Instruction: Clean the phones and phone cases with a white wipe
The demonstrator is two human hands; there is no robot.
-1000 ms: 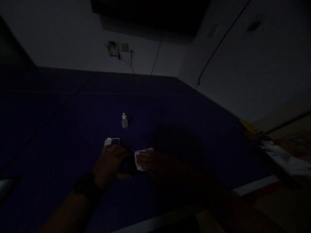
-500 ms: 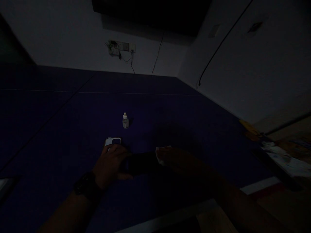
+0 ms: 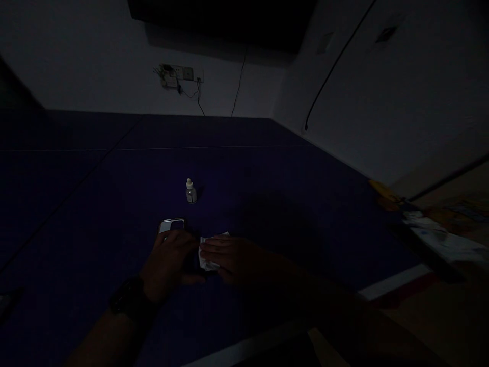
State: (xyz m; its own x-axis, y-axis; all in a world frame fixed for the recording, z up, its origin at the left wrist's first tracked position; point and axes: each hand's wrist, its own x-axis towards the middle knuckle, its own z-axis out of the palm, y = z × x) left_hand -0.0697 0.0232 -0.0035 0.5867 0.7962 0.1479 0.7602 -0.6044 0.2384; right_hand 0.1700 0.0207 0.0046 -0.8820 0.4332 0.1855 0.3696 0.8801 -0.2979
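The left hand (image 3: 170,260) lies flat, grip released, pinning a phone (image 3: 172,225) to the tabletop (image 3: 95,204). Just beside it, the right hand (image 3: 233,257) presses a white cloth (image 3: 208,251); its grip I cannot tell.

In near darkness, a phone (image 3: 172,225) lies flat on the dark blue table (image 3: 114,204), only its pale, glossy far end showing beyond my left hand (image 3: 168,262), which rests on it. A crumpled white cloth (image 3: 208,251) sits just right of the phone, pressed to the dark surface under my right hand (image 3: 233,257).
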